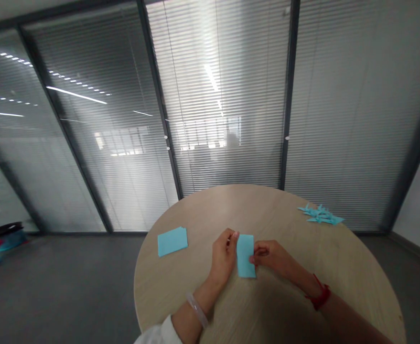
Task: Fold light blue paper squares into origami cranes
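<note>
Left hand (223,255) and right hand (270,254) each pinch one blue paper strip (245,256); one blue sheet (172,241) lies left of it, one heap of blue scraps (320,214) right.

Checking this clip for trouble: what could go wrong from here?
The narrow light-blue paper strip, pinched between the left hand and right hand, might crease or tear. The pile of pointed light-blue paper pieces sits near the rim of the round pale wooden table and could slide off.

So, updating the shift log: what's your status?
Left hand, right hand pinching light-blue paper strip. Light-blue paper stack to the left; blue paper pieces far right.
</note>
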The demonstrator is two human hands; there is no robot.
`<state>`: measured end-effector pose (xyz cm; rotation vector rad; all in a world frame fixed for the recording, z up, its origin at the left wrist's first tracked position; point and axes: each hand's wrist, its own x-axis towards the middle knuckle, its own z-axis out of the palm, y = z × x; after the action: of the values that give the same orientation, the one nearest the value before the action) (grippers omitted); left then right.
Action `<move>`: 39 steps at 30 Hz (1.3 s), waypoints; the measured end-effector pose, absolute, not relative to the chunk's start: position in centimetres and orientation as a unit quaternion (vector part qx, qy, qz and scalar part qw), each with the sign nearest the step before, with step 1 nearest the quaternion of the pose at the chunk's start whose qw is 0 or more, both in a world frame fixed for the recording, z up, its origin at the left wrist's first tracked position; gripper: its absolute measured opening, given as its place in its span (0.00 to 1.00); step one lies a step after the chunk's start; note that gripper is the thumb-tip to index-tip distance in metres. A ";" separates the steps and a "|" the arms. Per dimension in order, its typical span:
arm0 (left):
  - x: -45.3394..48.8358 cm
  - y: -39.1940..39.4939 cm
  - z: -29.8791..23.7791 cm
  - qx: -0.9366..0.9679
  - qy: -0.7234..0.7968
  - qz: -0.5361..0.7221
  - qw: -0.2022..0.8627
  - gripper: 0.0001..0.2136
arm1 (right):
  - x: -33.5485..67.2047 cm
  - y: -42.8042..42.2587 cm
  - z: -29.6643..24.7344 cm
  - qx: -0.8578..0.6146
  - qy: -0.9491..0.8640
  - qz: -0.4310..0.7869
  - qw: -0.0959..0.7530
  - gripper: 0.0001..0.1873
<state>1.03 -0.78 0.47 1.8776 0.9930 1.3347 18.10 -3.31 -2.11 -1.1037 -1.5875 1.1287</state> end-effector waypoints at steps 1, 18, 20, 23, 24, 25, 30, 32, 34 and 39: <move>1.0 -0.8 0.5 0.714 0.379 0.504 0.303 0.16 | 18.1 -3.3 -2.1 -0.441 -0.639 0.458 0.433 0.12; 1.4 -0.2 -0.7 0.743 0.358 0.453 0.337 0.15 | 18.6 -3.0 -2.2 -0.440 -0.587 0.442 0.517 0.16; 1.4 -0.3 -0.6 0.745 0.365 0.457 0.321 0.15 | 18.5 -3.2 -2.0 -0.442 -0.585 0.441 0.518 0.16; 1.3 -0.4 -0.4 0.747 0.361 0.468 0.303 0.14 | 18.3 -3.5 -1.7 -0.437 -0.590 0.438 0.518 0.16; 1.3 -0.4 -0.3 0.748 0.358 0.469 0.303 0.14 | 18.3 -3.5 -1.5 -0.434 -0.592 0.438 0.519 0.16; 1.3 -0.5 -0.2 0.748 0.356 0.468 0.308 0.15 | 18.3 -3.6 -1.4 -0.432 -0.594 0.437 0.520 0.16; 1.2 -0.3 -0.3 0.750 0.347 0.441 0.351 0.15 | 18.4 -3.6 -1.3 -0.451 -0.584 0.419 0.529 0.17; 1.2 -0.3 -0.5 0.757 0.346 0.430 0.351 0.15 | 18.5 -3.6 -1.4 -0.459 -0.573 0.417 0.535 0.19; 1.2 -0.3 -0.7 0.764 0.351 0.428 0.331 0.15 | 18.5 -3.6 -1.4 -0.461 -0.568 0.418 0.539 0.19; 1.2 -0.4 -0.5 0.775 0.356 0.434 0.289 0.16 | 18.4 -3.7 -1.2 -0.456 -0.575 0.418 0.535 0.18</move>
<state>1.15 -0.45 -0.55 2.0691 0.9507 1.1576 18.36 -3.72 -1.20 -1.0850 -1.3702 0.9964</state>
